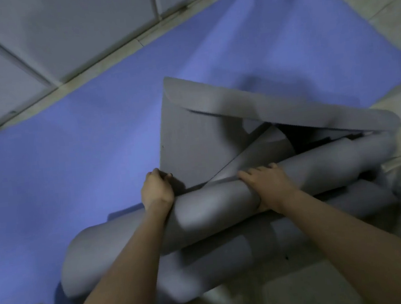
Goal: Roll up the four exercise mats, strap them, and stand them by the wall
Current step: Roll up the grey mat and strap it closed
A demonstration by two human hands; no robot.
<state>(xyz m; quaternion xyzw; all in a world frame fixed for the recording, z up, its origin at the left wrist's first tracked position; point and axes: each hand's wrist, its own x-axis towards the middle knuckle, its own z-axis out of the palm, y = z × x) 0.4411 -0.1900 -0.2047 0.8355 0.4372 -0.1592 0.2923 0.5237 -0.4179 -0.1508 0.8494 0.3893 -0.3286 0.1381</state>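
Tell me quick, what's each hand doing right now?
Left hand: grip closed on the edge of the loose mat.
Right hand: grip wrapped around the rolled mat.

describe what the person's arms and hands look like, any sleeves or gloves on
No sleeves, gloves, watch or rings show in this dim picture. The left hand, right hand, left forearm and right forearm are all bare down to the frame's edge.

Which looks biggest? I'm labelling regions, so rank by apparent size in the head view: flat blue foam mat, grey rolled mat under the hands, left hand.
1. flat blue foam mat
2. grey rolled mat
3. left hand
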